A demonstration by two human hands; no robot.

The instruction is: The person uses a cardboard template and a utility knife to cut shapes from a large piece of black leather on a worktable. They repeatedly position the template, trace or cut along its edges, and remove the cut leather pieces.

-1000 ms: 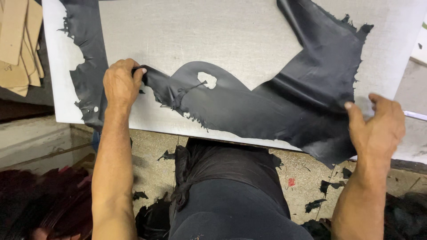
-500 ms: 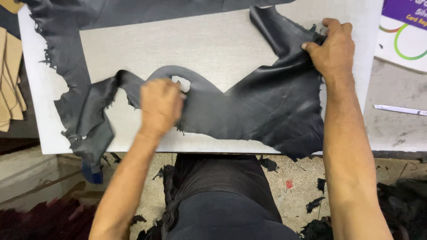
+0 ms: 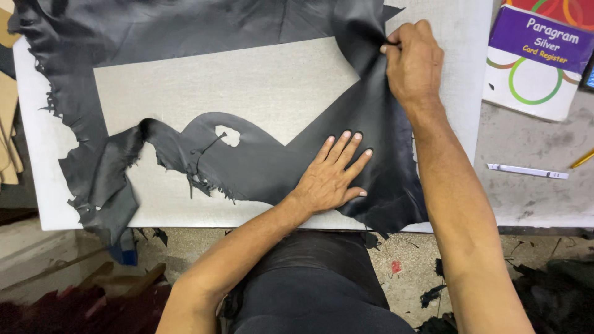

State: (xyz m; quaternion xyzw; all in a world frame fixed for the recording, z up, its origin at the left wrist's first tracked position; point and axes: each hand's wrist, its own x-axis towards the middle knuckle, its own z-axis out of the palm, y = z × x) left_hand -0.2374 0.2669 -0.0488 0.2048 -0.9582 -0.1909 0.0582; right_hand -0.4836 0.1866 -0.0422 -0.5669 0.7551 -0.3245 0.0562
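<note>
Black leather sheet (image 3: 204, 37) spread over white cutting board (image 3: 260, 86), ragged cut-out edges, left portion hanging off board's near-left edge
Left hand (image 3: 331, 176) flat, fingers splayed, palm pressing leather near board's front edge, not gripping
Right hand (image 3: 413, 62) pinching raised fold of same leather at far right
Printed booklet (image 3: 535, 59), white pen (image 3: 526, 171) on grey table (image 3: 544, 198) to right, apart from leather

A grey table (image 3: 544, 204) carries a white cutting board (image 3: 260, 86). A black leather sheet (image 3: 260, 164) lies across the board. A paper pad (image 3: 535, 55) and white pen (image 3: 527, 171) sit near the table's right edge.
</note>
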